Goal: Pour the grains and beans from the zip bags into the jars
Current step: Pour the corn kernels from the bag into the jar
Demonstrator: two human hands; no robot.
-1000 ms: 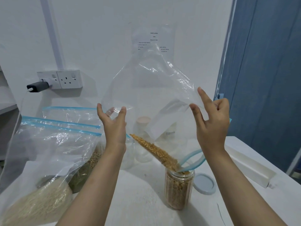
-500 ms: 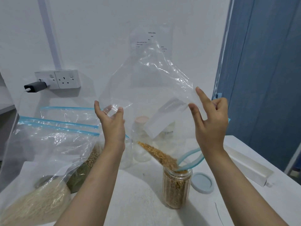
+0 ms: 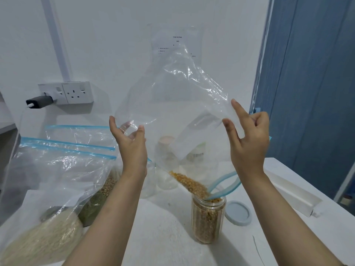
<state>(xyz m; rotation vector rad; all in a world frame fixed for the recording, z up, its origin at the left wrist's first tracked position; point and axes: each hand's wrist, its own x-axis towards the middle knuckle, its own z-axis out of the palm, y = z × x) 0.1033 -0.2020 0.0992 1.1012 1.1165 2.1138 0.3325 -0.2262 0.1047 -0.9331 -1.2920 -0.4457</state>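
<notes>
Both hands hold a large clear plastic zip bag with a blue zip strip [image 3: 172,104] upended above the bench: the left hand [image 3: 132,148] grips its left edge between thumb and curled fingers, and the right hand [image 3: 247,144] pinches the right edge with thumb and fingers, the index finger pointing up. The last golden-brown grains [image 3: 189,182] slide down a fold of the bag toward its open blue mouth, which dips into the clear round plastic jar [image 3: 208,219] standing on the white bench [image 3: 163,237], right of centre and near the camera. The jar looks close to brimful, so the likeliest mishap is overflow: if the remaining grains arrive faster than they settle, they could heap up and roll over the rim. The mouth only partly sits inside the rim, so a sideways pull from either hand could slip it off and send grains across the bench. The slack film could also trap a few grains in its creases, tempting a shake that might knock the light jar over. A round pale blue lid [image 3: 238,213] lies just right of the jar. At left, more clear zip bags [image 3: 63,166] of pale, green and tan grains lean together, and a loose elbow could topple them.
</notes>
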